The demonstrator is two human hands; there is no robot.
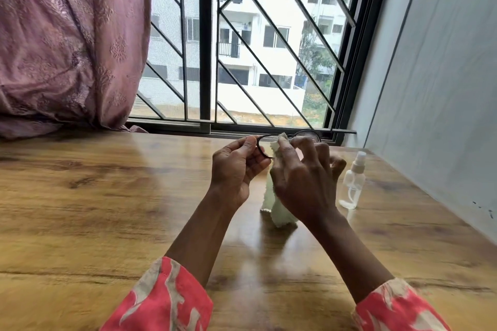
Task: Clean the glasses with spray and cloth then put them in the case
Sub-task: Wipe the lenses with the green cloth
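So the glasses (289,140) are up in the air over the wooden table (107,196), held just in front of the window sill, with the spray bottle (351,183) standing on the table to the right of them and a bit nearer the person.

Left hand (236,166) is pinched shut on the left rim, near the hinge end. Right hand (301,183) is closed on the cloth (274,204), thumb pressing a fold of it onto 1 lens, while the rest of the cloth hangs down below the glasses to the table.

Handling-wise, my guess: thin dark frame, very light, a little springy, and the lenses smudge or scratch easily. The rim or the bridge looks like the best place to hold, not the lens face, and I wouldn't twist by the arms. If the lens is wet from the spray it'll be slippery, so light pressure only. The cloth is soft and floppy, so bunching it under the thumb makes sense.

Can't see any case in this view.
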